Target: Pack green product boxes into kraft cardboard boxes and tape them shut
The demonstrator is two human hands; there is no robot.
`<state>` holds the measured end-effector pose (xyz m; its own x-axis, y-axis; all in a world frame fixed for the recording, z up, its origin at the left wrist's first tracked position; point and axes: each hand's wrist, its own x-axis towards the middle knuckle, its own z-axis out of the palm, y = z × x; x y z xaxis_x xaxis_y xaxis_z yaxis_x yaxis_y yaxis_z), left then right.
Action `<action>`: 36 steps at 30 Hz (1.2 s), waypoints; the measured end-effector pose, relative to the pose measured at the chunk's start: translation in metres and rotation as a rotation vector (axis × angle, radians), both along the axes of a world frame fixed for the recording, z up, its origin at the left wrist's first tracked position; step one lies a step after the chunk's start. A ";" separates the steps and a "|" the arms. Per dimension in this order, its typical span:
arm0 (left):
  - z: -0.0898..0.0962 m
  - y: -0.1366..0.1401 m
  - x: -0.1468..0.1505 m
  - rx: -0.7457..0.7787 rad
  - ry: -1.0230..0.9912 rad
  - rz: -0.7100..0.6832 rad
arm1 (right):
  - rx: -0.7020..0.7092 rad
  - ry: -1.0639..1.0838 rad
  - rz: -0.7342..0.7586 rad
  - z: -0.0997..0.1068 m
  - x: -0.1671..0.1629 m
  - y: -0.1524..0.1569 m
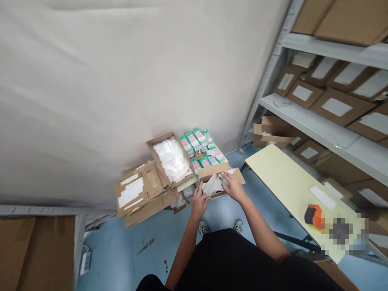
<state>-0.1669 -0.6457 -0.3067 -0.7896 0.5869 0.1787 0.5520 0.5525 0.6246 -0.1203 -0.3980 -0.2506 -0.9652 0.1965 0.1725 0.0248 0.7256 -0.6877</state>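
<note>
Paper [213, 184] in the open carton [214, 170] looks light, creasable, best edge-pinched; our left hand [199, 203], half-curled at left, and right hand [233, 189], loosely spread at right, have grips we cannot tell.

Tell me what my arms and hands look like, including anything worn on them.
Your left grip and right grip are bare, ungloved hands. The left forearm and right forearm are uncovered; a black garment shows at your torso.

Soft light, wide-angle edge distortion.
</note>
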 end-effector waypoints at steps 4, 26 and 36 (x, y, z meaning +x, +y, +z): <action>0.001 0.070 0.008 0.019 0.035 -0.113 | 0.017 0.066 -0.178 0.004 0.051 0.070; -0.027 0.412 0.047 -0.020 0.032 -0.851 | 0.003 0.064 -0.972 -0.023 0.255 0.292; -0.080 0.573 0.006 -0.313 -0.081 -1.117 | -0.017 -0.152 -1.204 -0.049 0.242 0.325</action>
<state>-0.1609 -0.0729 -0.3870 0.1926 0.9734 -0.1241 0.7940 -0.0802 0.6027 0.1222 -0.0729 -0.2994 -0.1737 0.9829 0.0618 0.7585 0.1735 -0.6281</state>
